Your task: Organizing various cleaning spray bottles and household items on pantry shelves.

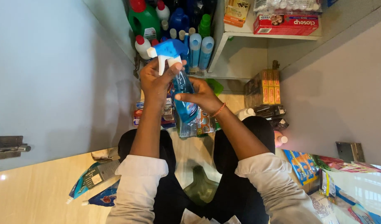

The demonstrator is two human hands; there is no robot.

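My left hand [156,81] grips the neck of a clear spray bottle [183,97] filled with blue liquid, just under its blue and white trigger head [169,51]. My right hand [203,96] wraps the bottle's body, with an orange thread band on the wrist. Both arms wear white rolled sleeves. The bottle is held tilted above my black-trousered knees, in front of a low shelf.
Green, blue and white cleaning bottles [174,29] crowd the white shelf [223,45] ahead. A red carton [286,24] lies on an upper shelf. Yellow boxes [267,86] stack at the right. Packets [194,122] lie on the floor; pouches [95,182] at left, packets [306,166] at right.
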